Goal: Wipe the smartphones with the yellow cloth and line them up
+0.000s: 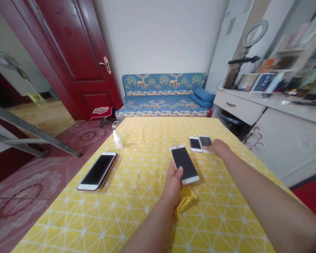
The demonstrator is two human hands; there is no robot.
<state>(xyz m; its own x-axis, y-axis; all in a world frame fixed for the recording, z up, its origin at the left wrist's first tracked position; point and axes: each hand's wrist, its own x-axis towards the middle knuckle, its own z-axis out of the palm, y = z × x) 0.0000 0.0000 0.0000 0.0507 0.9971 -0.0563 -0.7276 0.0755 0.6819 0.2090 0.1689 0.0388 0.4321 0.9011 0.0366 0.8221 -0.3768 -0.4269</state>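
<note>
The fingers of the left hand (178, 172) curl around the long edge of a white-framed smartphone (184, 164), pinching it against the thumb, which the phone's angle partly hides. The left hand (172, 184) tilts the phone up off the desk (147, 137), with its lower end just above a crumpled yellow satin cloth (185, 202). The right hand (218, 147) reaches toward the upper right, its fingers (208, 148) extended and pressed together, their tips touching the lower edge of a silver-framed smartphone (205, 141). Just beside that phone lies a smaller white smartphone (195, 144). Both lie flat on the yellow tablecloth with its white triangle pattern. Further left are a rose-gold smartphone (97, 171) and a small white spray bottle (118, 139). Handling the phones by their edges, as the left hand does, seems best: it keeps skin off the dark screens and lowers the risk of a slip. Beyond the desk, a blue deer-patterned sofa (160, 95) sits at upper centre, a dark red door (68, 52) stands at upper left, and a ring light (255, 33) rises at upper right.
</note>
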